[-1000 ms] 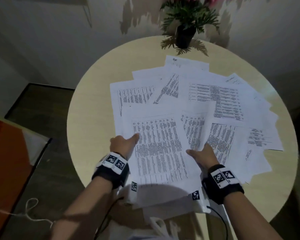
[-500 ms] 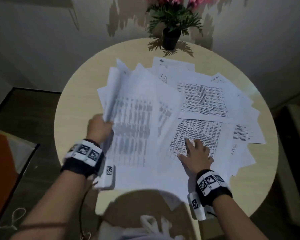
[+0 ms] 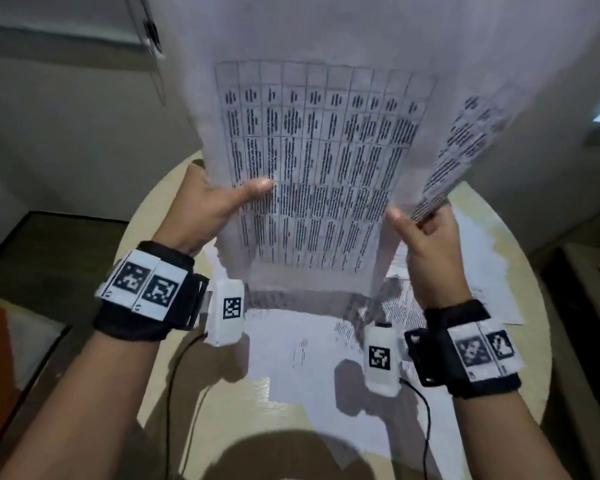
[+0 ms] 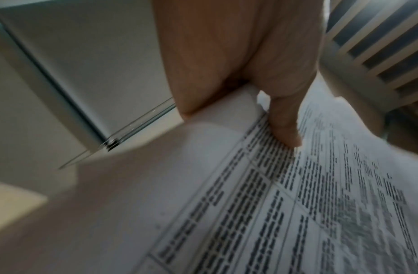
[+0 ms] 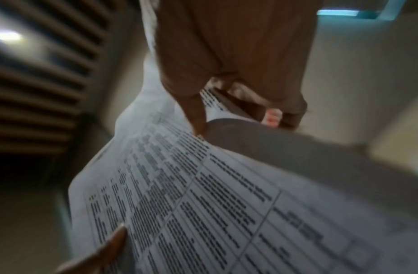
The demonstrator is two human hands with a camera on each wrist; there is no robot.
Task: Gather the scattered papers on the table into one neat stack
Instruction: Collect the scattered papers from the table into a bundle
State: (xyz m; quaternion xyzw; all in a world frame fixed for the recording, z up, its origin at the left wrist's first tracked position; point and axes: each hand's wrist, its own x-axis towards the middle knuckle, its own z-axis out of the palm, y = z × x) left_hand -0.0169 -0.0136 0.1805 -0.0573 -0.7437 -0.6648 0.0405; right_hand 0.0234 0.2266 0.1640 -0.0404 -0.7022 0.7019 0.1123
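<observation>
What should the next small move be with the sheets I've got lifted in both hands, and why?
Probably lower the lifted sheets and tap their bottom edge on the table to square them. The left hand and right hand grip them upright and fanned, one sheet splaying off to the right, while more loose papers lie below.

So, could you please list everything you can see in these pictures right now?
Held papers: count unclear, white with printed tables, lifted upright above the table, gripped at both lower edges.
Loose papers: several, white, lying spread on the table.
Table: one, round, light wood, under the papers.
Wrist bands: two, black with black-and-white tags, one per wrist.
Left hand: grips the held papers' left edge, thumb on front.
Right hand: pinches their right edge.
</observation>
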